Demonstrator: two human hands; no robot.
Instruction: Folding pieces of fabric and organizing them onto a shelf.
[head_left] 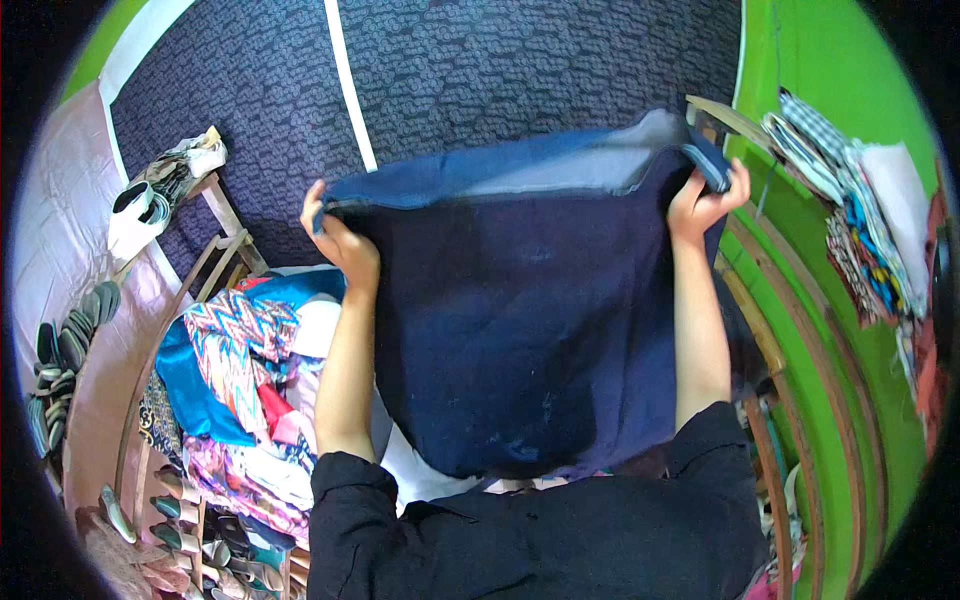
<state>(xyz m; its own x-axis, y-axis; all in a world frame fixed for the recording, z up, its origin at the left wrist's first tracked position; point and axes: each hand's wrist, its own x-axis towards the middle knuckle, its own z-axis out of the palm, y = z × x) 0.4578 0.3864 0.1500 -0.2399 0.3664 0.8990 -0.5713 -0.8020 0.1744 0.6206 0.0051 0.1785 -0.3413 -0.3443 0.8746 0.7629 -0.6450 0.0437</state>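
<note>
A large dark navy cloth (520,330) hangs spread out in front of me, with a seamed edge and a lighter blue side showing along its top. I cannot tell which garment or piece of fabric it is. My left hand (345,248) pinches its upper left corner, fingers closed over the edge. At the upper right corner, my right hand (705,205) grips a bunched fold. The cloth sags a little between the hands, and its lower part hangs close to my body. Behind it, part of the surface below is hidden.
To the left lies a heap of colourful clothes (240,340). Shoes (215,550) stand on a rack at lower left, and more footwear (75,340) lines the left side. Wooden rails (800,370) run along the right, near hanging clothes (865,220). A dark patterned wall covering (540,70) is ahead.
</note>
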